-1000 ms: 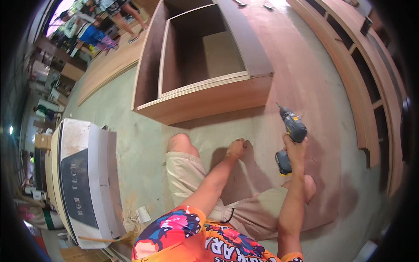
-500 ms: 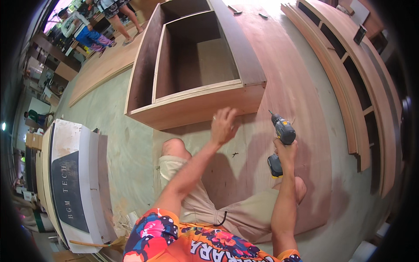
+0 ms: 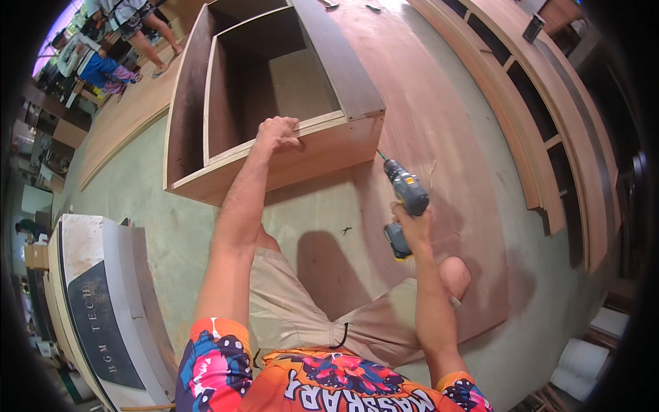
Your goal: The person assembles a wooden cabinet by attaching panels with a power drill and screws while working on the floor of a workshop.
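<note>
An open plywood cabinet [image 3: 309, 154] with dark inner panels lies before me. My left hand [image 3: 278, 134] is closed over its near top edge, fingers hooked toward the inside and the thumb on the outer face. Low on the right, my right hand [image 3: 415, 225] is wrapped around the handle of a grey and black cordless drill [image 3: 409, 191]. A thin bit points up and left from the drill, its tip close to the cabinet's near right corner. Whether the tip touches the wood, I cannot tell. A few small dark pieces, perhaps screws, [image 3: 347, 231] lie between my knees.
Long wooden frames [image 3: 542, 130] lie along the right, a dark can-like object [image 3: 533, 27] on top. A white and dark casing [image 3: 103, 309] stands at left. Two people [image 3: 130, 41] are at upper left, beside a plywood sheet [image 3: 127, 130]. A hammer [image 3: 329, 5] lies beyond the cabinet.
My left hand has gone from in front of the cabinet onto its near edge and taken hold. The drill has come up and left, closer to the corner. The whole view has shifted.
</note>
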{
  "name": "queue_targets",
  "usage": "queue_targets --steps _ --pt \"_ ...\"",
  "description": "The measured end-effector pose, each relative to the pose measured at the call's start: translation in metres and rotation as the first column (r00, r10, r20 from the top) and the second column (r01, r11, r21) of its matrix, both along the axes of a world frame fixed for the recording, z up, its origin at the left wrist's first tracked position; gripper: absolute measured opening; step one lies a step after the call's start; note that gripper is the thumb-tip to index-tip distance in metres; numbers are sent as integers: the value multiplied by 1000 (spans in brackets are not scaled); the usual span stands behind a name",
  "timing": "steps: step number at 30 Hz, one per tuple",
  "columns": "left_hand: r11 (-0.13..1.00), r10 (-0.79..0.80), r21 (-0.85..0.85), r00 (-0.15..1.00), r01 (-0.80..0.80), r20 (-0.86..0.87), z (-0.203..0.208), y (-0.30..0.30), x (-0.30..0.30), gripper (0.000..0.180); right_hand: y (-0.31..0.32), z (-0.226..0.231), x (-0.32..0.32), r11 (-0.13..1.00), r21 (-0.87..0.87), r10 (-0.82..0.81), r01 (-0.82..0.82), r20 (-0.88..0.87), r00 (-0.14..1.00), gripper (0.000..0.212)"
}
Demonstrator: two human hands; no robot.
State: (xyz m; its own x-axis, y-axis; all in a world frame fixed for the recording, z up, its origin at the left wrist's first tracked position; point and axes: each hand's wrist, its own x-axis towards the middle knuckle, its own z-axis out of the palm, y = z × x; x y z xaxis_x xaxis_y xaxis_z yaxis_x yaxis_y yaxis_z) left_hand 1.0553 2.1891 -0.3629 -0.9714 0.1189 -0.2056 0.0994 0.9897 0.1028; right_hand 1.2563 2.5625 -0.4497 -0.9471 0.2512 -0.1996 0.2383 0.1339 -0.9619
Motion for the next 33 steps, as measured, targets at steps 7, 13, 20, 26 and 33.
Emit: queue_targets --steps 7,13,20,26,33 --pt "999 32 -37 998 -30 54 0 -14 -4 55 -57 -22 2 992 95 104 -89 -167 981 35" --pt "999 43 -32 999 -42 23 3 -2 0 57 -56 -18 0 994 -105 -15 13 -21 1000 34" --pt "996 61 64 998 -60 -14 1 -11 17 60 -54 -25 5 989 -58 134 -134 -19 991 42" --pt "967 12 254 994 16 -107 -3 0 18 88 -48 -31 1 997 -14 71 -71 -2 997 39" --pt "817 529 567 527 -105 -665 19 -122 43 78 -66 -9 5 971 -195 148 -140 25 989 35"
